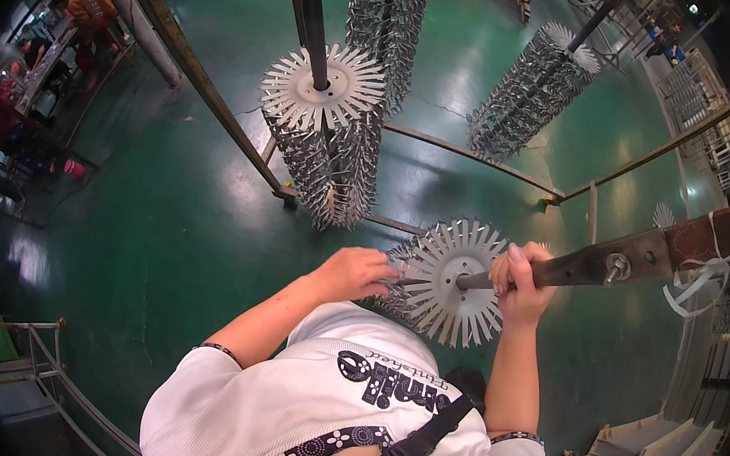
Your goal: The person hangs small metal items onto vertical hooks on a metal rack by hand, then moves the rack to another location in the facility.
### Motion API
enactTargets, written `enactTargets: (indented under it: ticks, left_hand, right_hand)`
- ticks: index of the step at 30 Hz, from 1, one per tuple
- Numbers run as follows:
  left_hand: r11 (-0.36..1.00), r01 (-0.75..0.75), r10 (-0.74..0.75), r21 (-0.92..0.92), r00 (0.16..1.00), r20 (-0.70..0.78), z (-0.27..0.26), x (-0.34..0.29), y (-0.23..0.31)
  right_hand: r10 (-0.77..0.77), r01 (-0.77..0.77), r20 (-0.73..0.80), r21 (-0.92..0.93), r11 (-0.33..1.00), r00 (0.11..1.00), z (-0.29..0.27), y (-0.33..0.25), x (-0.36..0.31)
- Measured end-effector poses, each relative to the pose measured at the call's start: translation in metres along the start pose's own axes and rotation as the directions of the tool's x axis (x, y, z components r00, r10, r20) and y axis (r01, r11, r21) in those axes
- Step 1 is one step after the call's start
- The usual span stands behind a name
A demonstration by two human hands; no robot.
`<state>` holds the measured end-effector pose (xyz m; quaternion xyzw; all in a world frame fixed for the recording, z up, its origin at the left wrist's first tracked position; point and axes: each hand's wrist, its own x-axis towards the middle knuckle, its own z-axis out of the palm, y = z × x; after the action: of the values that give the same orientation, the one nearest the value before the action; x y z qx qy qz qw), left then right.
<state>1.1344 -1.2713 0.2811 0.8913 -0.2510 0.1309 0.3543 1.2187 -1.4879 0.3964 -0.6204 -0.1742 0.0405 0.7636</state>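
Toothed metal disc just below my chest: flat, dull silver, thin radial prongs all round the rim like a sunburst, plain hub in the middle. A dark rod runs from the hub out to my right, rough and flat-sided, with a bolt through it near a brown bar wrapped in white tape.

My right hand is clenched around that rod just beside the disc, knuckles up, thumb over the top, forearm rising straight from the lower edge.

My left hand reaches in from the left, wrist bent, fingers closed at the disc's left rim among small grey metal pieces hanging under the prongs. Whether it pinches one of them I cannot tell; the fingertips are hidden.

Ahead, a second pronged disc tops a loaded rack, a dense bristling column of shiny hung parts. Two more such columns stand farther back. Floor is glossy green, scuffed, reflecting lights. Rusty steel frame bars cross between.
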Motion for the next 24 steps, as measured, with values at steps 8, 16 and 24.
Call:
enactTargets:
  ticks: [8,16,24]
  left_hand:
    - [0.932,0.353,-0.259,0.08,0.804,-0.535,-0.037,0.036,-0.037]
    - [0.871,0.489,-0.261,0.049,0.545,-0.797,-0.056,0.074,-0.041]
    - [0.804,0.572,0.072,0.165,0.182,-0.981,-0.153,0.153,-0.115]
  right_hand:
    - [-0.034,0.036,-0.091,0.02,0.999,0.995,0.001,-0.001,-0.005]
    - [-0.087,0.1,-0.193,0.061,0.993,0.977,-0.028,-0.011,-0.017]
    - [-0.091,0.096,-0.217,0.013,0.995,0.972,-0.045,-0.019,-0.024]
